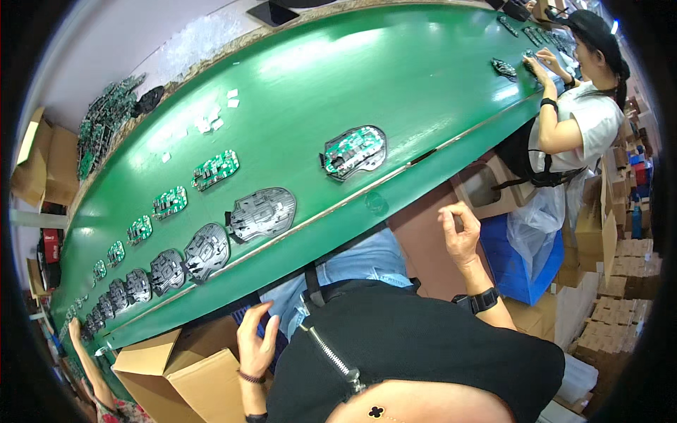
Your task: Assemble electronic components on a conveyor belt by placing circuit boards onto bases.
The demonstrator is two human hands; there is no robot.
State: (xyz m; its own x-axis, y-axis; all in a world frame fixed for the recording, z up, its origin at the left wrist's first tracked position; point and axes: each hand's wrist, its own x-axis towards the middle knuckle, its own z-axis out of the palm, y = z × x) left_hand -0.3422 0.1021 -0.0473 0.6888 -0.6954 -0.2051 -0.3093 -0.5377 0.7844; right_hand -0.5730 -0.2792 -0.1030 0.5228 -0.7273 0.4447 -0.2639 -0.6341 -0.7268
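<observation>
My left hand (255,340) hangs below the bench's front edge, above an open cardboard box, fingers loosely bent and apart with nothing in them. On the other side my right hand (462,235) is raised off the bench, its fingers curled with a gap to the thumb; I see nothing held. Nearest on the green bench lies a dark plastic shell (262,213) with its inside up. Farther right, another shell carries a green circuit board (356,151). A loose circuit board (216,170) lies behind the row of shells.
More shells (206,252) and circuit boards (170,202) run off to the left. An open cardboard box (204,374) stands below. A blue bin (518,257) with clear plastic is at right. A co-worker (575,116) handles parts at far right; another person's arm (92,359) reaches in at left.
</observation>
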